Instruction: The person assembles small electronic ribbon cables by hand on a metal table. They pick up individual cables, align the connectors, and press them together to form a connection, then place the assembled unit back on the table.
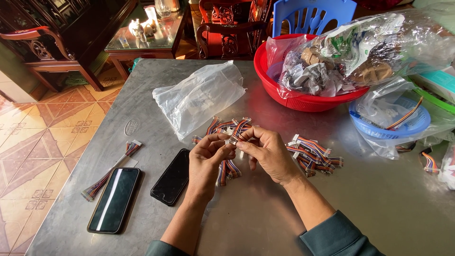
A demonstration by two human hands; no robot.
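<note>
1. The left hand (207, 154) and right hand (266, 150) meet above the surface (246, 223), both pinching one short ribbon cable (233, 139) at its white connector.
2. It looks light and limp; the stiff plug end seems the best hold.
3. Its wires are multicoloured stripes.
4. A cable pile (313, 156) lies just beside; two phones (142, 189) sit left.

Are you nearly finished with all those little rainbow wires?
Not yet, it seems. A heap of cable bundles by the right hand looks finished. Both hands, the left hand too, pinch one small wire connector right now. More loose cables lie behind the hands, one long cable waits by the phones, and the red basket holds full bags.
</note>
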